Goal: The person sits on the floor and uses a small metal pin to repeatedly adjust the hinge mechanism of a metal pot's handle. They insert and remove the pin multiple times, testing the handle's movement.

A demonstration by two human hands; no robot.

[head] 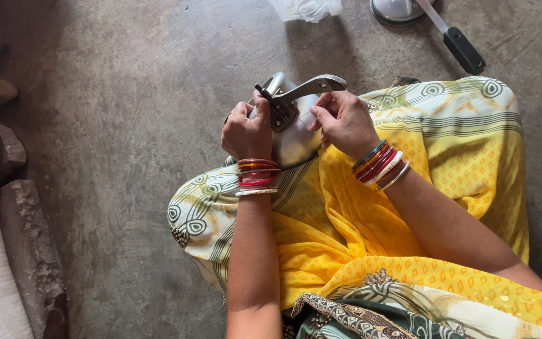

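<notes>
The metal pot (293,135) lay tipped in the lap, its handle (312,86) running up and right. The left hand (246,132) clasped its side; the right hand (343,119) pinched near the handle's bracket.

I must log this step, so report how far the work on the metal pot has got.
Done: the lid with a black handle lies apart on the floor. In hand: left hand and right hand grip the pot at its handle bracket. Left: bracket is not off yet.
</notes>
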